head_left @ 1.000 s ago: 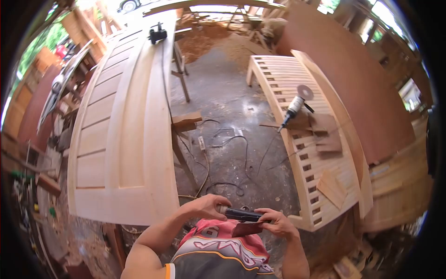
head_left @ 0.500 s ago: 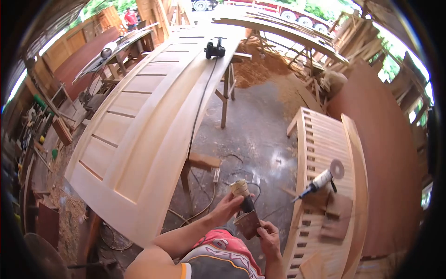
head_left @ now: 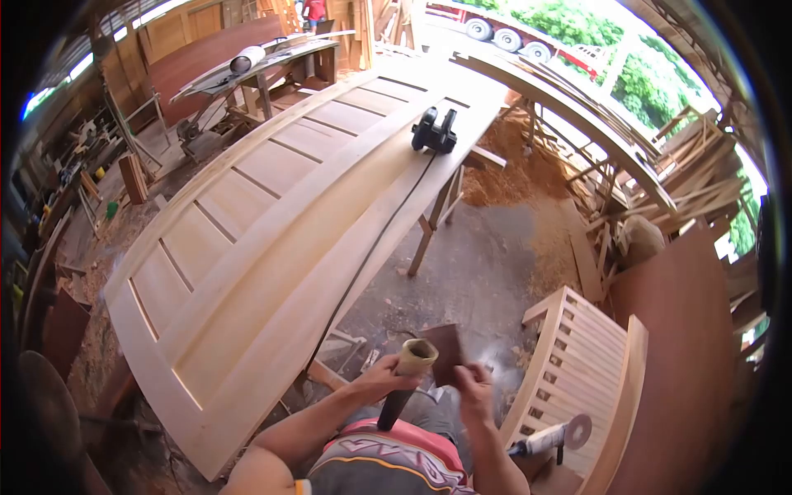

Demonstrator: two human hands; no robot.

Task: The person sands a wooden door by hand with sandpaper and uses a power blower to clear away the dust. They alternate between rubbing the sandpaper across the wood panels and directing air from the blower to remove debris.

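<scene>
My left hand is wrapped round a dark tube with a tan, hollow end facing up, held in front of my body. Pinched in my right hand is a brown sheet of sandpaper, upright just behind and right of the tube's tan end. Left of my hands lies a large pale wooden door with recessed panels. A black power tool rests on the door's far part, its cord running back towards me.
To the right stands a slatted wooden piece with an angle grinder on it. A brown panel leans beyond. Sawdust covers the floor behind a trestle leg. A person in red is far back.
The sandpaper has come away from the tube's dark part and is raised beside its tan end. The tube's hollow end now tilts up towards me. My view has shifted left.
</scene>
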